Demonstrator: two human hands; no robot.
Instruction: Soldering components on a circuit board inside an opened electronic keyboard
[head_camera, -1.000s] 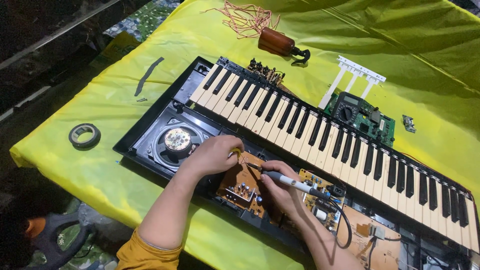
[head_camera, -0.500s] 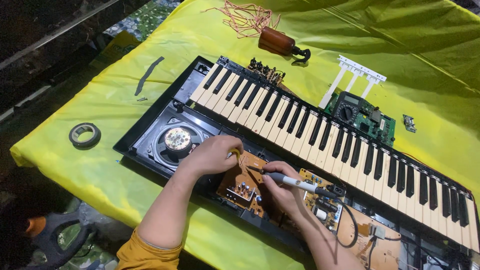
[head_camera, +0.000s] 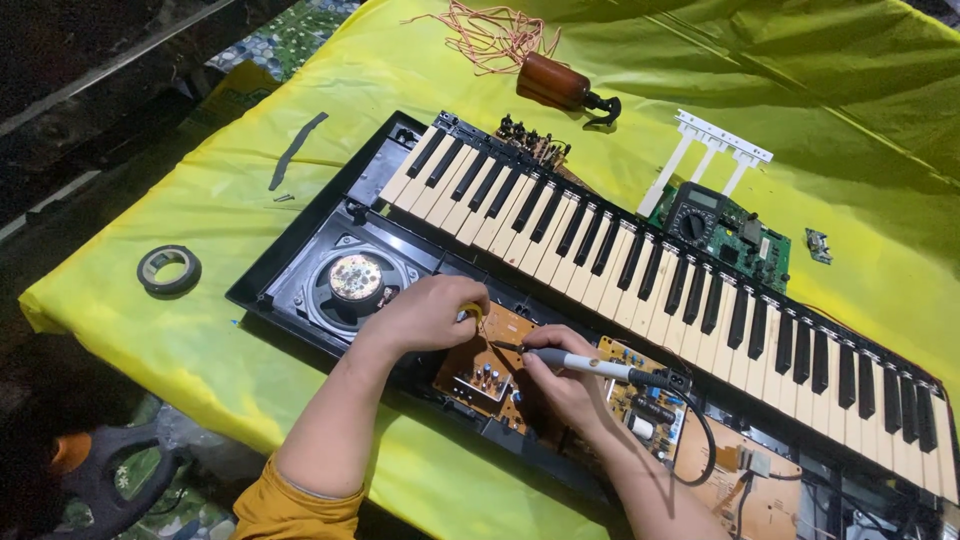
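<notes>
Soldering on an opened keyboard

Lying on a yellow cloth, the keyboard has its black case open, with a round speaker and brown circuit boards inside. The left hand rests curled on the circuit board, pinching a thin yellow wire. The right hand is closed around a soldering iron, tip touching the board beside the left fingers. A tape roll lies apart.

Left hand curled palm-down with fingertips pinched, right hand closed in pen grip, forearms converging
</notes>
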